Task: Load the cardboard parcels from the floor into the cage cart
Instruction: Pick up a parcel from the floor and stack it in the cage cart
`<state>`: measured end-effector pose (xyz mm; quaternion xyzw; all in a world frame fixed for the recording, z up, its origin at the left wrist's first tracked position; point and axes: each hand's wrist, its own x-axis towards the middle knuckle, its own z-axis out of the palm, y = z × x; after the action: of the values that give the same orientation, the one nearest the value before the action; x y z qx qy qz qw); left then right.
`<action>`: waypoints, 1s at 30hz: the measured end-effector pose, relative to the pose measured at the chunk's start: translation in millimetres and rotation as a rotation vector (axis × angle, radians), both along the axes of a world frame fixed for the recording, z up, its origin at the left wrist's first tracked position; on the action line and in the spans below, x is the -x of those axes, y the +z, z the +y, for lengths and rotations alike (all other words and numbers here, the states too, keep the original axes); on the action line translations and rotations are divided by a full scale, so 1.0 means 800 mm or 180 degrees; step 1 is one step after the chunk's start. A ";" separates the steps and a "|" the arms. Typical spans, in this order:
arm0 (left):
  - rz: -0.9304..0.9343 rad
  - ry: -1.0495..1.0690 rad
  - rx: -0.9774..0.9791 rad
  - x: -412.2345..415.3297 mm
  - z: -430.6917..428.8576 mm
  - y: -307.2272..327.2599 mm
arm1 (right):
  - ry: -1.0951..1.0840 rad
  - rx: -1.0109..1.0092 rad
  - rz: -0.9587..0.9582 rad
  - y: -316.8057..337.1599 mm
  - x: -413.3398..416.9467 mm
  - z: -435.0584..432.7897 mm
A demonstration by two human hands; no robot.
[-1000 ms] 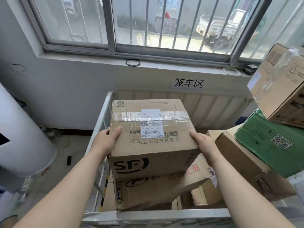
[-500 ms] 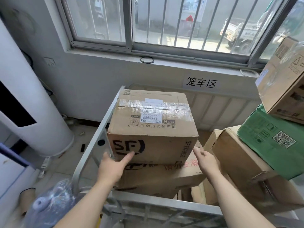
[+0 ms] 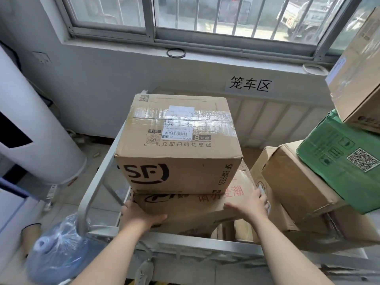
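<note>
A brown SF Express parcel [image 3: 178, 145] rests on top of a flatter cardboard parcel [image 3: 197, 208] with red characters, both inside the grey metal cage cart [image 3: 96, 192]. My left hand [image 3: 141, 214] lies flat against the lower parcel's front left face, fingers spread. My right hand [image 3: 248, 204] presses its right front corner, fingers apart. Neither hand touches the SF parcel. To the right, a large brown parcel [image 3: 298, 192] carries a green box [image 3: 345, 161] and another brown box [image 3: 357, 75].
A white cylindrical unit [image 3: 30, 128] stands on the left floor. A blue water jug [image 3: 59, 254] sits at bottom left beside the cart's corner. A barred window [image 3: 205, 15] and a wall sign [image 3: 249, 85] lie behind the cart.
My hands let go of the SF parcel, now resting on the stack, and dropped down to the flatter parcel beneath it. The view pulled back and down.
</note>
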<state>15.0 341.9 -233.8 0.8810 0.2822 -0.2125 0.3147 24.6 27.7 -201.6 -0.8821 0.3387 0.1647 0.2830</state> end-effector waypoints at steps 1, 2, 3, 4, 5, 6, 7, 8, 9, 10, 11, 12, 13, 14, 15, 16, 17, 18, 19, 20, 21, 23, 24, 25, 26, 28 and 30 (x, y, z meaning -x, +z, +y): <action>-0.0024 -0.0004 -0.0043 -0.002 -0.002 -0.001 | -0.0036 0.0014 0.0063 -0.002 -0.002 0.000; -0.0051 -0.0018 -0.0080 -0.004 -0.002 -0.003 | -0.0036 0.0057 0.0125 -0.004 -0.005 0.001; -0.0081 -0.0015 -0.0093 -0.007 -0.002 -0.008 | -0.0024 0.0102 0.0186 -0.006 -0.007 0.000; -0.0097 -0.0015 -0.0104 -0.009 -0.002 -0.011 | -0.0027 0.0130 0.0223 -0.008 -0.010 -0.002; -0.0120 -0.0022 -0.0114 -0.012 -0.001 -0.015 | -0.0035 0.0136 0.0245 -0.009 -0.013 -0.003; -0.0146 -0.0040 -0.0119 -0.015 -0.001 -0.017 | -0.0044 0.0145 0.0261 -0.010 -0.016 -0.005; -0.0192 -0.0049 -0.0114 -0.019 -0.001 -0.019 | -0.0048 0.0143 0.0262 -0.011 -0.020 -0.007; -0.0243 -0.0044 -0.0083 -0.022 -0.001 -0.018 | -0.0051 0.0129 0.0240 -0.013 -0.024 -0.009; -0.0301 -0.0020 -0.0032 -0.026 0.000 -0.018 | -0.0058 0.0082 0.0205 -0.016 -0.029 -0.010; -0.0347 -0.0004 0.0026 -0.031 0.001 -0.020 | -0.0059 0.0024 0.0167 -0.020 -0.035 -0.012; -0.0383 -0.0004 0.0067 -0.036 0.004 -0.023 | -0.0066 -0.0037 0.0129 -0.025 -0.039 -0.012; -0.0405 -0.0041 0.0084 -0.042 0.007 -0.025 | -0.0088 -0.0076 0.0107 -0.029 -0.043 -0.012; -0.0408 -0.0083 0.0073 -0.048 0.013 -0.033 | -0.0100 -0.0092 0.0104 -0.031 -0.046 -0.011; -0.0412 -0.0143 0.0047 -0.054 0.018 -0.040 | -0.0080 -0.0090 0.0123 -0.033 -0.048 -0.011; -0.0408 -0.0207 0.0026 -0.060 0.023 -0.046 | -0.0036 -0.0085 0.0171 -0.034 -0.049 -0.011; -0.0418 -0.0281 0.0019 -0.064 0.026 -0.049 | 0.0016 -0.0080 0.0225 -0.035 -0.050 -0.011; -0.0428 -0.0345 0.0025 -0.067 0.030 -0.053 | 0.0049 -0.0077 0.0275 -0.037 -0.051 -0.012; -0.0496 -0.0396 0.0045 -0.068 0.029 -0.046 | 0.0067 -0.0070 0.0293 -0.038 -0.053 -0.013; -0.0581 -0.0411 0.0101 -0.069 0.028 -0.039 | 0.0069 -0.0069 0.0287 -0.039 -0.054 -0.014; -0.0671 -0.0427 0.0175 -0.072 0.026 -0.032 | 0.0072 -0.0083 0.0261 -0.041 -0.056 -0.015; -0.0707 -0.0442 0.0257 -0.075 0.024 -0.026 | 0.0074 -0.0120 0.0218 -0.042 -0.057 -0.016; -0.0685 -0.0319 0.0380 -0.079 0.020 -0.021 | 0.0059 -0.0204 0.0083 -0.041 -0.060 -0.015; -0.0711 -0.0249 0.0404 -0.080 0.020 -0.023 | 0.0040 -0.0216 0.0014 -0.042 -0.061 -0.015; -0.0758 -0.0177 0.0445 -0.081 0.021 -0.025 | 0.0022 -0.0210 -0.0027 -0.043 -0.061 -0.015; -0.0807 -0.0160 0.0452 -0.081 0.023 -0.028 | 0.0020 -0.0208 -0.0057 -0.044 -0.061 -0.015; -0.0859 -0.0138 0.0545 -0.081 0.028 -0.033 | 0.0018 -0.0212 -0.0112 -0.047 -0.059 -0.013; -0.0912 -0.0024 0.0690 -0.082 0.032 -0.035 | 0.0038 -0.0167 -0.0135 -0.048 -0.058 -0.012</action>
<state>80.3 367.4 -261.7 0.8643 0.2066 -0.1151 0.4440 70.7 18.0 -239.9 -0.8797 0.3229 0.1564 0.3122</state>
